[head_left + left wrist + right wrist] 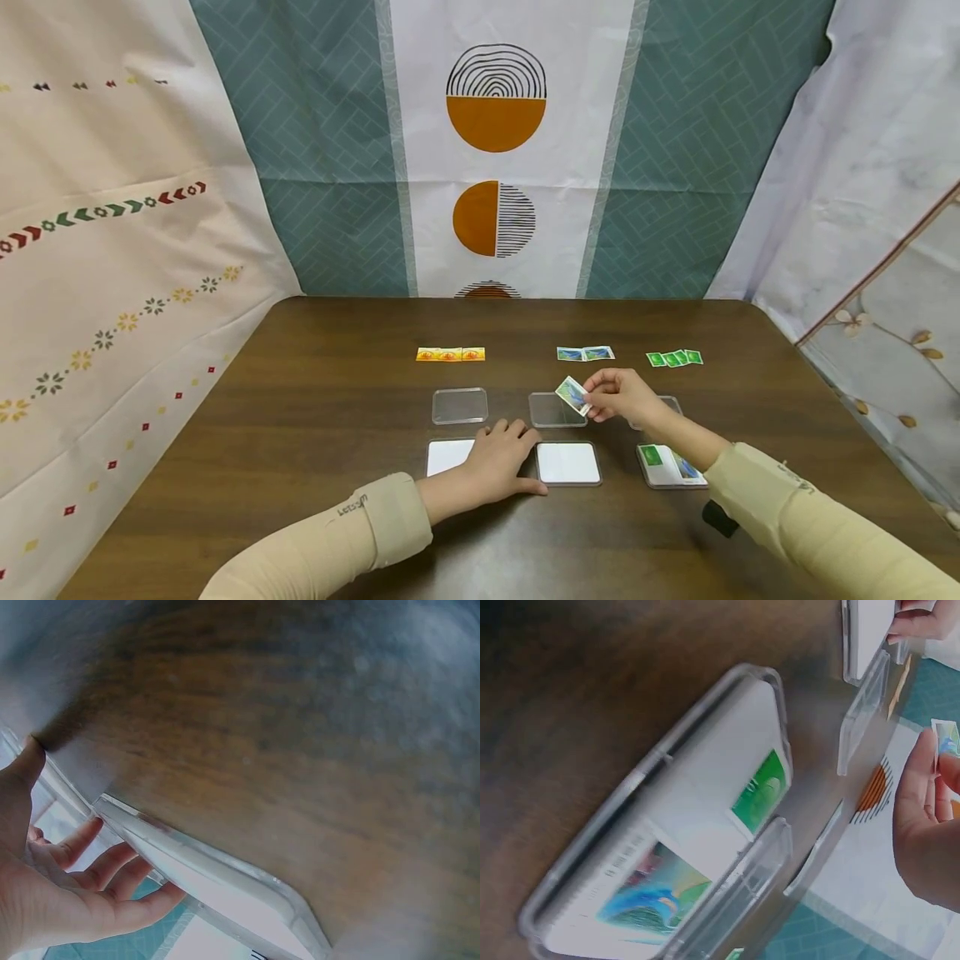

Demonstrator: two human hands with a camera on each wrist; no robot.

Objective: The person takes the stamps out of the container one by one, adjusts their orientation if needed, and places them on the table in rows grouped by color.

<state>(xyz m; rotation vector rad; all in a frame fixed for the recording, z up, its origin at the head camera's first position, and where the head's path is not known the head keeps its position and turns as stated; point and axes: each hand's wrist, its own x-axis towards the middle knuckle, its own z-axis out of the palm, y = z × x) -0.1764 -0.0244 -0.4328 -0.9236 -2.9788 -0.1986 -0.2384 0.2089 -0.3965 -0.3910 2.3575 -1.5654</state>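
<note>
Held stamp fuller in head view

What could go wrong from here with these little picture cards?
The picture card pinched by the right hand could slip and land on the middle clear plastic piece. The left hand, covering one end of the left white case, might nudge it out of line. The right sleeve comes close to the right case and might brush the small cards in it, if loose.
</note>
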